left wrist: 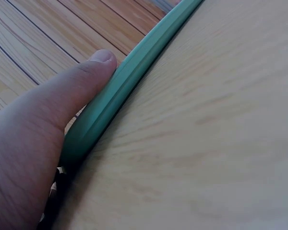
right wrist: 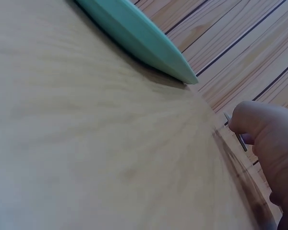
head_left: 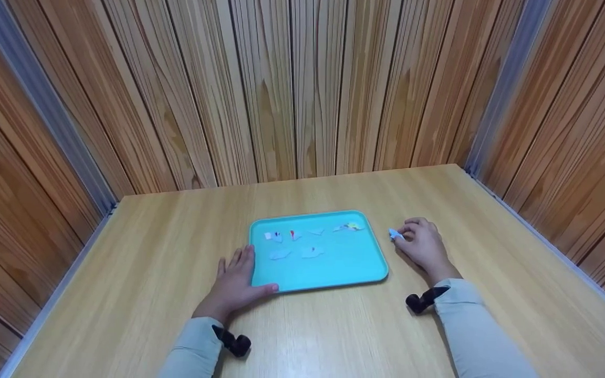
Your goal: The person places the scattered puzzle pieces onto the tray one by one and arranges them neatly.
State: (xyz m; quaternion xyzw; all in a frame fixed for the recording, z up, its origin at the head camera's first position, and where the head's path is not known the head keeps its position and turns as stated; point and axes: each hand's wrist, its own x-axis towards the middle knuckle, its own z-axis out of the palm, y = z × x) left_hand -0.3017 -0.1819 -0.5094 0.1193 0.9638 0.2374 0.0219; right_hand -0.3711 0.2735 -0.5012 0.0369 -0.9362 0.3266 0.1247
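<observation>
A turquoise tray (head_left: 334, 268) lies on the wooden table, with several small whitish paper-like scraps (head_left: 280, 254) spread over it, some marked red or yellow. My left hand (head_left: 235, 286) rests at the tray's near left corner, fingers spread along the left side and thumb on the front rim. In the left wrist view the thumb (left wrist: 86, 81) presses against the tray's edge (left wrist: 120, 86). To the right of the tray, my right hand (head_left: 426, 249) pinches a small light-blue and white flat piece (head_left: 394, 234) between thumb and fingers. Only its thin edge (right wrist: 240, 139) shows in the right wrist view.
The wooden table (head_left: 176, 231) extends around the tray on all sides. Wood-plank walls (head_left: 281, 94) stand behind it and at both sides. Black wrist mounts (head_left: 423, 301) sit at both cuffs.
</observation>
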